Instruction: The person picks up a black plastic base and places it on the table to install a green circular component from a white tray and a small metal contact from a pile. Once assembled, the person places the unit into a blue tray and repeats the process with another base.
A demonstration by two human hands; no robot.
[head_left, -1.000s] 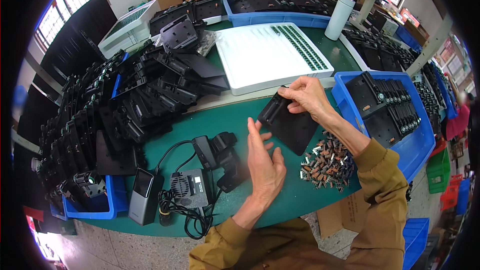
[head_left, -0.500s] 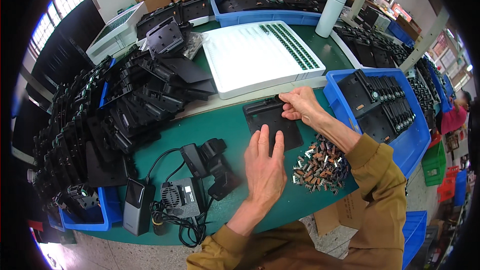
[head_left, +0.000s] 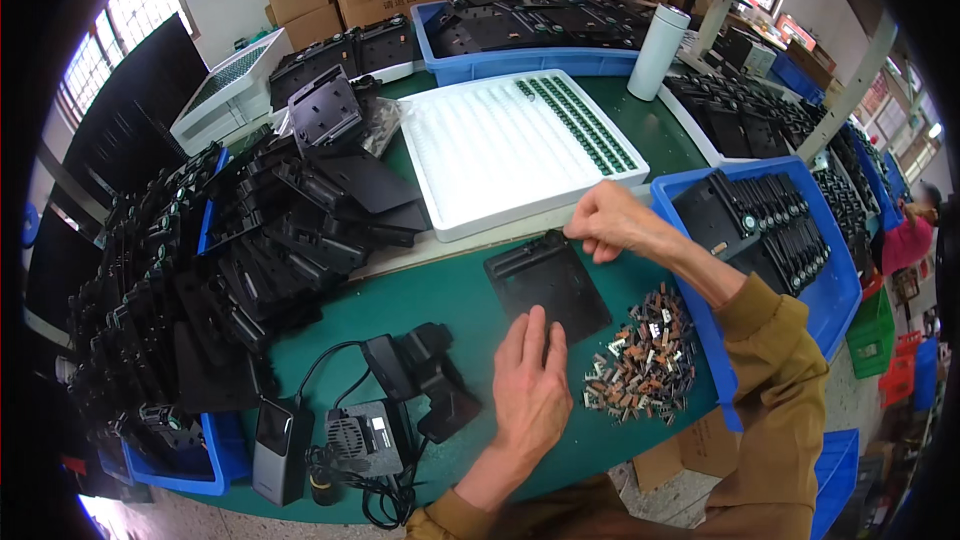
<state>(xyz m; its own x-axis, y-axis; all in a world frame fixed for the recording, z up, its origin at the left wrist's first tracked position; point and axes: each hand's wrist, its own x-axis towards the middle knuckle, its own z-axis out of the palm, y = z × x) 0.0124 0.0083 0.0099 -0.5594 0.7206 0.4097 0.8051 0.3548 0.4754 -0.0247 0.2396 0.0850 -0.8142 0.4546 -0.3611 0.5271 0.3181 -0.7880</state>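
A flat black plastic plate (head_left: 545, 290) with a raised ridge along its far side lies on the green work mat (head_left: 330, 325). My left hand (head_left: 533, 380) rests with fingers stretched out, the tips on the plate's near edge. At the plate's far right corner is my right hand (head_left: 618, 223), thumb and fingers drawn together in a pinch; whatever is between them is hidden. Beside the plate, to the right, a loose pile of small metal-and-plastic connector parts (head_left: 645, 355) is heaped on the mat.
A white tray (head_left: 480, 215) with rows of small green parts stands beyond the plate. Blue bins (head_left: 838, 305) of black plates sit at right and back. Black housings (head_left: 300, 210) are stacked at left. A power bank (head_left: 280, 445) and cabled device (head_left: 370, 435) lie near-left; a white bottle (head_left: 658, 55) stands behind.
My left hand has slid back toward the plate's near edge, uncovering more of it. My right hand has shifted slightly right, its fingers more curled. The whole view has moved a little.
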